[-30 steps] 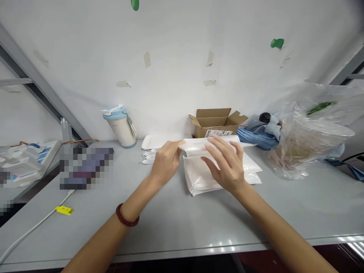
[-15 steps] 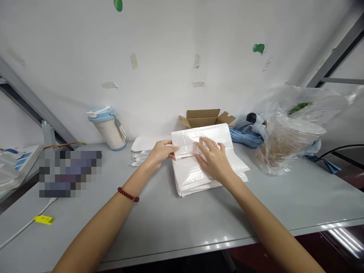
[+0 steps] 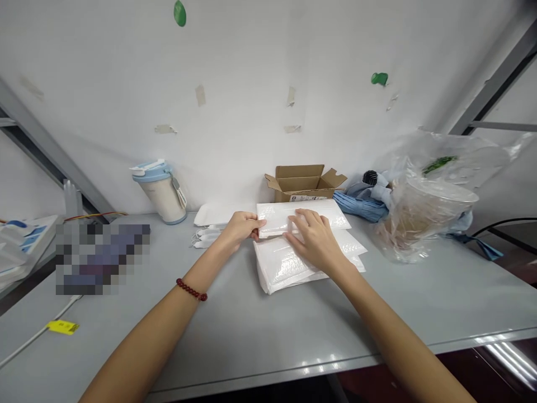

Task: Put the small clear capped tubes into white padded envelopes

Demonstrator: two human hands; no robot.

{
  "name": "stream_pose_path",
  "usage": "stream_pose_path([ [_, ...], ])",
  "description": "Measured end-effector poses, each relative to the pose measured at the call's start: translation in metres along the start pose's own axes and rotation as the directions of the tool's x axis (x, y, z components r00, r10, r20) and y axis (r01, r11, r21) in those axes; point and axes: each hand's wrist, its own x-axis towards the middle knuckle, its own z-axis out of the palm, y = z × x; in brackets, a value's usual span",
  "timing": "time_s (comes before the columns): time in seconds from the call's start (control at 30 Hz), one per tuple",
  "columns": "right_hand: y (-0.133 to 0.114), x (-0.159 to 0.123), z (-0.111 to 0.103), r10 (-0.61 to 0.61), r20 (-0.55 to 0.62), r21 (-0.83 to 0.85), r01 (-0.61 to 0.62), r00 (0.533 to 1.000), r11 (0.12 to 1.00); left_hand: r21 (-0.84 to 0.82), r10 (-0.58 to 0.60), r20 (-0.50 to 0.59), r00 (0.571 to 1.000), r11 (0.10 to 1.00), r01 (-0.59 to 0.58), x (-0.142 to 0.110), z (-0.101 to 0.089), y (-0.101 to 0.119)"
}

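Observation:
A white bubble mailer [image 3: 274, 215], its shape a narrow folded strip, lies over a small stack of white bubble mailers [image 3: 279, 263]. My left hand [image 3: 243, 228] pinches the strip's left end between thumb and fingers. Across its middle rests my right hand [image 3: 314, 238], the fingers spread on its upper face and the thumb near its lower edge. The stack's right corners fan out beyond my right wrist. Whatever lies beneath the strip is hidden.
Behind the mailers stands an open cardboard box [image 3: 300, 182]. White packets [image 3: 210, 238] lie to the left, near a cream-and-blue bottle [image 3: 163, 196]. To the right are blue cloth [image 3: 363, 204] and a plastic-wrapped tub [image 3: 432, 210]. A cable with a yellow tag [image 3: 62, 327] crosses the left side.
The top mailer's far edge has come down, so it lies flatter and the box's labelled front shows. Both hands keep nearly the same places on it.

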Motion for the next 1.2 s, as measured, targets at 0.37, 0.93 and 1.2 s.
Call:
stream_pose_path([
  [0.37,-0.006,-0.002,0.000,0.013,0.055,0.081,-0.018,0.998,0.997,0.607,0.285,-0.258,0.923,0.792,-0.074,0.020,-0.054,-0.021],
  [0.93,0.000,0.001,-0.018,-0.209,0.126,0.088,0.199,0.970,0.976,0.910,0.384,-0.006,0.923,0.385,-0.154,0.040,-0.078,-0.051],
  [1.2,-0.003,0.002,-0.017,-0.195,0.192,-0.021,0.203,0.962,0.979,0.948,0.416,0.002,0.910,0.289,-0.134,0.037,-0.069,-0.051],
])
